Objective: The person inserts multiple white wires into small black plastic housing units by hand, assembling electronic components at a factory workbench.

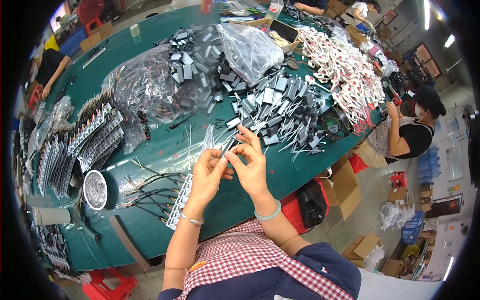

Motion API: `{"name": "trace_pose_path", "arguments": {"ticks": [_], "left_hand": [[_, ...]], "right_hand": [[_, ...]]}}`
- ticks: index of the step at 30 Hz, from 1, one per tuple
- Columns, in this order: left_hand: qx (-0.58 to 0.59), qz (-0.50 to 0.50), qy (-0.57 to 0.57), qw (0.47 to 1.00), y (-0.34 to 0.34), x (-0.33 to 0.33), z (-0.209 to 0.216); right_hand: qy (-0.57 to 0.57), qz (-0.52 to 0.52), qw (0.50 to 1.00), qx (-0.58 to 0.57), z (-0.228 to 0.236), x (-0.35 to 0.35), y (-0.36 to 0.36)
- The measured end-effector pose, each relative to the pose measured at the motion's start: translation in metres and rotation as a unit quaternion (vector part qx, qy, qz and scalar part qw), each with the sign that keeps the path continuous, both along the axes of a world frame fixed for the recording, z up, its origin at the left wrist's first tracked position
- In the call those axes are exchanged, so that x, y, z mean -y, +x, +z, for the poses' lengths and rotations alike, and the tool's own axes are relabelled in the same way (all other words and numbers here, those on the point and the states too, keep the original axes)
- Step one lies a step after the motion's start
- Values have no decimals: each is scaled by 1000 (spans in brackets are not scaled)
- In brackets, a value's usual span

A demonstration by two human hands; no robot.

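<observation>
A small black plastic casing (230, 145) is held up over the green table, between the fingertips of both hands. My left hand (207, 171) pinches its lower end, fingers curled. My right hand (251, 162) grips it from the other side with thumb and fingers; the fingers hide much of the casing. Just beyond them lies a bundle of thin white strips (208, 139). Beside my left wrist is a strip of white circuit boards (179, 202) with black cables (155, 192) running off to the left. A heap of black casings with white ties (280, 100) lies ahead to the right.
Stacked circuit boards with wires (100, 135) stand at the left, near a round white-rimmed bowl (95, 190). Clear plastic bags (250, 50) lie among more black casings. At the far right are a pile of white wired parts (340, 65) and a seated co-worker (412, 130).
</observation>
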State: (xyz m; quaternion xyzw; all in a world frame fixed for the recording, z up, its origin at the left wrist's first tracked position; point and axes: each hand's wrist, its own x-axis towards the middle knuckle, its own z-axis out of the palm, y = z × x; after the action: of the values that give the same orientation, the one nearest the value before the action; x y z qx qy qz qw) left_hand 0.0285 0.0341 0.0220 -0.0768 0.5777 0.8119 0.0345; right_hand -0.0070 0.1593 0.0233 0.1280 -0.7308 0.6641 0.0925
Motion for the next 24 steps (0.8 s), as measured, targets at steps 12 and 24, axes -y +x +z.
{"name": "trace_pose_path", "arguments": {"ticks": [12, 24], "left_hand": [[-9, 83, -113, 990, 3, 0, 8], [-13, 79, -93, 992, 3, 0, 1]], "right_hand": [[-4, -35, 999, 21, 4, 1, -1], [37, 37, 999, 0, 4, 2, -4]]}}
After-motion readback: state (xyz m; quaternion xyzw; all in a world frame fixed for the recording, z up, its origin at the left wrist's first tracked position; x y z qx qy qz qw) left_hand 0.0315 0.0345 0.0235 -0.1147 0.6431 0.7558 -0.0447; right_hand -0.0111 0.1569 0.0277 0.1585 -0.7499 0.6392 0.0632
